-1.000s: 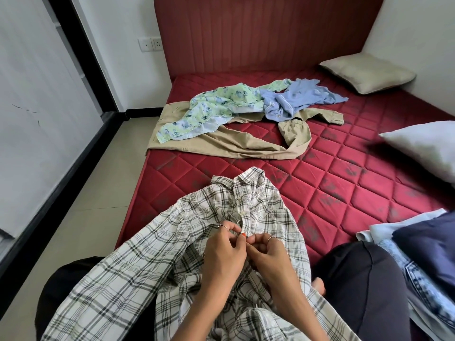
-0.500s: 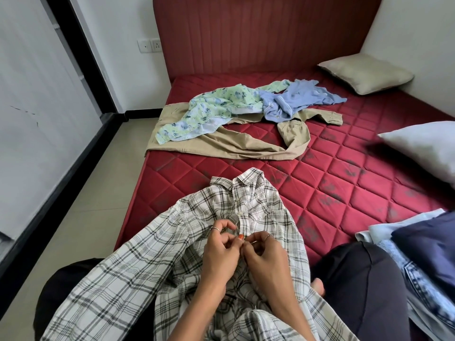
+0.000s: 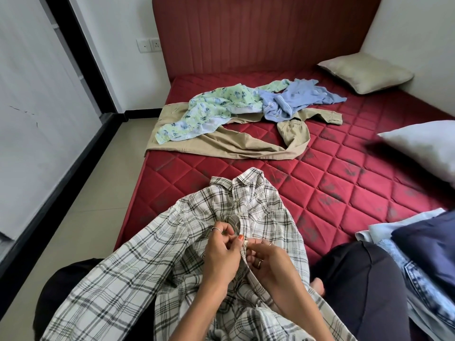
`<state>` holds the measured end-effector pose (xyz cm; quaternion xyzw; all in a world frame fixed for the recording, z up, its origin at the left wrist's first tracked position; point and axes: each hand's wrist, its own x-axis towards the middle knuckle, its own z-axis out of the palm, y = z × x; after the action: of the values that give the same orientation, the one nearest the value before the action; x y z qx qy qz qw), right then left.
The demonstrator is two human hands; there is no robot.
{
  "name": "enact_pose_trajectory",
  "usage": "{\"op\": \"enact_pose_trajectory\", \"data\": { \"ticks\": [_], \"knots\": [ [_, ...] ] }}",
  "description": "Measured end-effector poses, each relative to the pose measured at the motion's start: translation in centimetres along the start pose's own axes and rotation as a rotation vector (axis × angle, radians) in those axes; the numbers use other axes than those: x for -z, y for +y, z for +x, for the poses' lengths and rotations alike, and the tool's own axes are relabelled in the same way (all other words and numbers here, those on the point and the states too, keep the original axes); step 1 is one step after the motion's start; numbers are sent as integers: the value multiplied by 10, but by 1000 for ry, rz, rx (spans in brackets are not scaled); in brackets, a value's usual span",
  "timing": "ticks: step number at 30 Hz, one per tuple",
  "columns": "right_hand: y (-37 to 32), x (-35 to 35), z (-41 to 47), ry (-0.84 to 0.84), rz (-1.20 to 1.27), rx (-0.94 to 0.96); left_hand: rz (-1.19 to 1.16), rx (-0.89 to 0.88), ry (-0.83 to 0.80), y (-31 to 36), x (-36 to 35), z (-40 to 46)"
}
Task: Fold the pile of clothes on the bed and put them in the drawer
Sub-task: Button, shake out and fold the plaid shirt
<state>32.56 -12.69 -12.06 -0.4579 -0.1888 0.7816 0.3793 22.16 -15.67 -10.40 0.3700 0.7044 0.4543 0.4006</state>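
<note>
Hands shifted lower down plaid shirt (image 3: 157, 274) — left hand (image 3: 222, 254), right hand (image 3: 269, 260) both pinching its front placket, touching.

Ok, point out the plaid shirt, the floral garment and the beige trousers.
plaid shirt (image 3: 248, 193), head view, on its collar.
floral garment (image 3: 209, 109), head view, mid-fabric.
beige trousers (image 3: 234, 145), head view, on the nearer leg.

Home bedroom: red bed (image 3: 320, 188), pillows (image 3: 364, 73)

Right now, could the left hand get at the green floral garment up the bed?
Probably not yet. The left hand and the right hand both pinch the plaid shirt at its front opening. The green floral garment lies uncovered, far up the mattress, likely needing a forward lean.
</note>
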Motion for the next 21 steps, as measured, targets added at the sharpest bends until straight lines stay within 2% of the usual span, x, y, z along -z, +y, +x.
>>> {"op": "enact_pose_trajectory", "data": {
  "ticks": [6, 10, 17, 21],
  "knots": [
    [2, 12, 7, -114, 73, -90, 68, -35, -59, 2, 2, 2],
    [6, 15, 7, -109, 27, -27, 110, -52, -68, 1, 2, 5],
    [14, 11, 4, 14, -260, 198, -18, 43, 45, -7, -1, 1],
    [10, 7, -4, 26, -521, 278, 54, 10, 23, -7, 3, 4]
  ]
}}
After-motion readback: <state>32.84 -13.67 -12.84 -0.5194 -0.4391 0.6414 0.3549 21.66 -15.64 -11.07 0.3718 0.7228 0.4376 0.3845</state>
